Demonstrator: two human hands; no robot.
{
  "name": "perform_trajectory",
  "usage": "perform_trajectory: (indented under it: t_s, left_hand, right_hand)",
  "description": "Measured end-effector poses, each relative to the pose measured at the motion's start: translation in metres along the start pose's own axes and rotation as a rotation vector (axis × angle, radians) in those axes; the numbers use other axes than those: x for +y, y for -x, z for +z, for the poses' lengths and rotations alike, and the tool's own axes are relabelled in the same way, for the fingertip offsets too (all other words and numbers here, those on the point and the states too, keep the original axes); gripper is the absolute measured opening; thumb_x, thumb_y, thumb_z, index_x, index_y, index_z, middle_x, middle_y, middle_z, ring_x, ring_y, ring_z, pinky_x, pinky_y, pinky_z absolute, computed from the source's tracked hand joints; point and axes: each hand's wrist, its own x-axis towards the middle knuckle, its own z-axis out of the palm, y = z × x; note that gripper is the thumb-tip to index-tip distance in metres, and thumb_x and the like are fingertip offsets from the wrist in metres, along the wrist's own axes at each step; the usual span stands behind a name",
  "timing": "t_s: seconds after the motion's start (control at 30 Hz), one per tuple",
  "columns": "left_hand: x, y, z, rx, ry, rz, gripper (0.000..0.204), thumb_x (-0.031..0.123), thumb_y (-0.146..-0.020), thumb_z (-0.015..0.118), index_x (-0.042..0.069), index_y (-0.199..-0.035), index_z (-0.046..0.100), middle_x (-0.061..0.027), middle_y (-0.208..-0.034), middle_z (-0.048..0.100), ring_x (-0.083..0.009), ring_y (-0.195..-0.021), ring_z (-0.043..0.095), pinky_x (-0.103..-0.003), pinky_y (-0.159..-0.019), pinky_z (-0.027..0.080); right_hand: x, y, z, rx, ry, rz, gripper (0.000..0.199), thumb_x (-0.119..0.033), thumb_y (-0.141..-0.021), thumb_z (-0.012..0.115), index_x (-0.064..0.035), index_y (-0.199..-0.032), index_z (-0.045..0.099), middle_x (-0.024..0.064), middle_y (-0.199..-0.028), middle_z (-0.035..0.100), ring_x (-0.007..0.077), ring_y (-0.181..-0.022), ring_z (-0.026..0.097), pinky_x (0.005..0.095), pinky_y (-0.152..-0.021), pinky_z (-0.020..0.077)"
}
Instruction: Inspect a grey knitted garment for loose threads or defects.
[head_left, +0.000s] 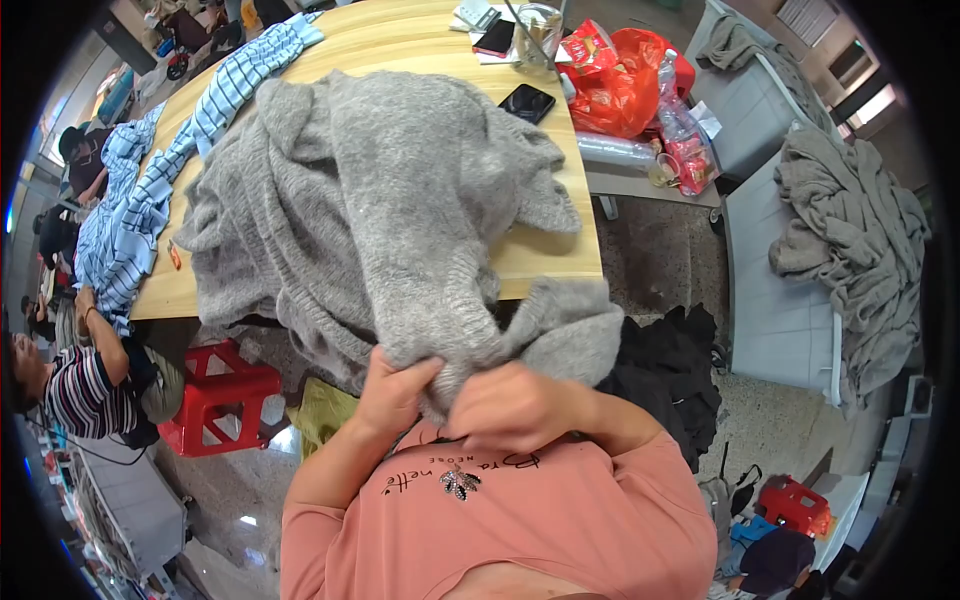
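Across the surface (370, 30): grey knit garment (410, 170), rumpled, bulk heaped on the wood; near end runs over the edge to the person's pink top (520, 520).
Left hand (393, 398): thumb and fingers pinching the knit at that near end, thumb lying along the top.
Right hand (515, 405): fingers curled into a fist against the same end, just beside the left hand; fingertips hidden — can't tell exactly what they pinch.
Loose flap (572, 335): part of the knit, hanging off the edge beyond the right hand.
Feel: looks soft, limp, fuzzy; should fold anywhere and hold no shape.
Weight: probably light per handful, but the bulk and overhang could drag at the grip.
Slip/damage: nap should grip skin well; not fragile, though loops could snag or stretch if yanked.
Hold points: doubled or ribbed cloth near the hands looks best — both hands close together, thumbs on top; avoid a single loose layer.
Same surface: blue checked cloth (230, 85) along the left, small orange tool (174, 256) near it, black phone (527, 103) past the knit's far right.
Off surface: red stool (220, 395) left, black cloth (665, 375) low right, grey bin (780, 300) with more grey knit (850, 240) at right.
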Motion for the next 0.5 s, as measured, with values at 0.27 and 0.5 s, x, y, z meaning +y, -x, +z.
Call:
perform_trajectory:
  t_s: [0.27,0.5]
  left_hand:
    - [0.057,0.072,-0.019,-0.381,-0.266,-0.001,0.031,-0.004,-0.068,0.059,-0.007,-0.099,0.057,-0.0153,-0.095,0.060,-0.0223,-0.088,0.059,-0.036,-0.079,0.046]
    - [0.090,0.058,-0.002,-1.209,-0.163,0.674,0.010,0.005,-0.068,0.058,-0.003,-0.073,0.062,-0.0166,-0.080,0.061,-0.0280,-0.071,0.059,-0.039,-0.062,0.048]
  right_hand:
    - [0.088,0.006,-0.038,0.369,1.044,0.275,0.078,-0.004,-0.053,0.068,-0.0116,-0.125,0.039,0.0179,-0.132,0.030,0.0331,-0.122,0.030,0.0469,-0.096,0.0248]
    - [0.081,-0.023,-0.036,0.400,0.433,0.176,0.033,-0.003,-0.061,0.053,-0.0063,-0.093,0.061,0.0143,-0.108,0.056,0.0295,-0.106,0.049,0.0432,-0.096,0.0276]
